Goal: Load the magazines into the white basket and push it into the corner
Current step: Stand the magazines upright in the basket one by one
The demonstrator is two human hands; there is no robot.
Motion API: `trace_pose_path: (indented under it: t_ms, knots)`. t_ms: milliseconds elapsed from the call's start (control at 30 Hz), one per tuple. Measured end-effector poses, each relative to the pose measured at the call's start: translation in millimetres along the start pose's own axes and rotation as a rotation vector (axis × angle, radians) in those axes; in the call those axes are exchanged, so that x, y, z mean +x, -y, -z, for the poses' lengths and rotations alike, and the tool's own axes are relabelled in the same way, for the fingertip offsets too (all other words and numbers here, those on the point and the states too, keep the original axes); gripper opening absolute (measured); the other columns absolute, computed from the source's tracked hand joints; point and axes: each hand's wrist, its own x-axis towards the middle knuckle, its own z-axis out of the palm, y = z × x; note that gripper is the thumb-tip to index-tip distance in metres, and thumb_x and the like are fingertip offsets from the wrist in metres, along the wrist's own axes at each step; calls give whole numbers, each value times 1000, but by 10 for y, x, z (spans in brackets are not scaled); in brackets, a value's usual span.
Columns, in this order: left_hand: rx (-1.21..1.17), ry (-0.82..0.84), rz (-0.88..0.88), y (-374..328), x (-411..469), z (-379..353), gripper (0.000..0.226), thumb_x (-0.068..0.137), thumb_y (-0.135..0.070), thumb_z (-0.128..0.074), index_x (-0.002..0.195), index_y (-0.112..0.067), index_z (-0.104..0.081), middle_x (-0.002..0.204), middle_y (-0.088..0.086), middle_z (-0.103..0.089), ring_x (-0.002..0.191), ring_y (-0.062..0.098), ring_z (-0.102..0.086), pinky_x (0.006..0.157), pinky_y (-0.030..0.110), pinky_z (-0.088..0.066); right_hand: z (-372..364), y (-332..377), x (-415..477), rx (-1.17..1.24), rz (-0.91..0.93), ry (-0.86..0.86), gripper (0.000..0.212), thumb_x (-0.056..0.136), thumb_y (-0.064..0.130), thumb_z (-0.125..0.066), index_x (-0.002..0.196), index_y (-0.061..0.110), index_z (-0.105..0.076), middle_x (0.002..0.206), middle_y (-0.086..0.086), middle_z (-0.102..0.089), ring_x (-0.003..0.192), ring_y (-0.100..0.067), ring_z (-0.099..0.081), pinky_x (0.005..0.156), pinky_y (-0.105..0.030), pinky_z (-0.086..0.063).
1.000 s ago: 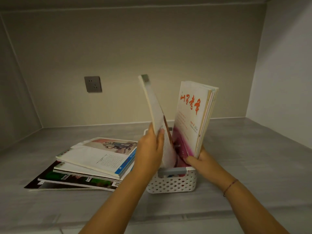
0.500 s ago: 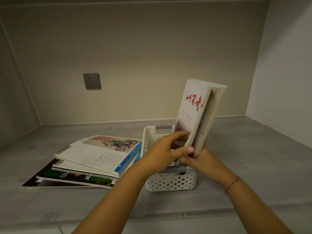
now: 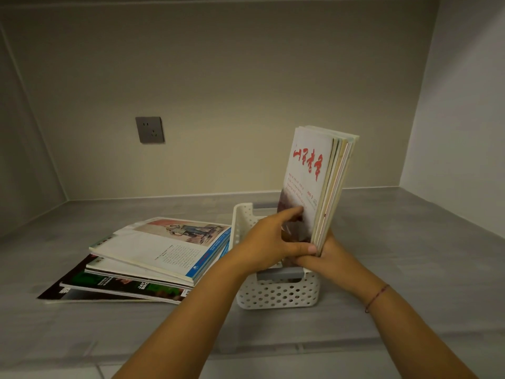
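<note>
You see a white basket (image 3: 276, 295) of smooth perforated plastic with a matt grey handle strip (image 3: 281, 274). The upright magazines (image 3: 308, 181) show matt paper covers and thin page edges. In the flat stack (image 3: 153, 255), the top cover looks matt, while the lowest dark cover (image 3: 65, 289) looks glossy. The shelf surface (image 3: 410, 255) is matt grey, faintly grained; the wall socket (image 3: 149, 129) is smooth grey plastic.

recessed alcove: beige far wall (image 3: 246, 91) with a grey power socket (image 3: 149, 129) at left, pale right wall (image 3: 461, 119), grey floor surface (image 3: 410, 255), dim lighting.
</note>
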Motion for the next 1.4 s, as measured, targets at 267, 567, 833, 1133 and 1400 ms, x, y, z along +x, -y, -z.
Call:
trace_pose_path:
  t_ms: [267,567,833,1133,1400]
  knots:
    - [-46,5,-39,135,-157,85,55,83,-49,-61,135,-42,-45,133,-18,-55,116,-3,-54,96,23,-46,2,-81,-19,70,-19,-34,80,72,25,-66,141,35,-26,138,8,-45,122,-5,-48,90,-28,-52]
    - [324,-944,1009,1444,-709,991,100,73,-69,-60,146,-10,-26,155,21,-18,143,37,-14,115,55,-11,-13,-80,-57,16,-77,-90,68,77,3,-63,110,56,-37,103,45,-51,99,27,-46,73,4,-39]
    - [279,-803,1170,1710,-834,1102,122,68,-67,-67,149,-4,-1,157,23,-4,146,36,-2,117,47,0,-19,-79,-59,27,-83,-103,70,78,-1,-62,120,45,-31,105,43,-51,94,31,-46,68,6,-39]
    - [163,-849,1155,1794,-1023,1354,96,65,-38,-83,138,-3,-32,136,25,-43,124,40,-40,101,50,-37,-30,-40,-70,8,-83,-92,68,78,-4,-61,115,47,-34,99,49,-53,94,32,-45,68,7,-38]
    - [-711,-1111,942,1890,-1038,1609,60,79,-13,-73,131,-1,-46,127,20,-58,112,35,-59,91,44,-50,-32,4,-75,3,-66,-74,69,78,-6,-60,109,53,-40,102,49,-53,99,29,-45,70,6,-38]
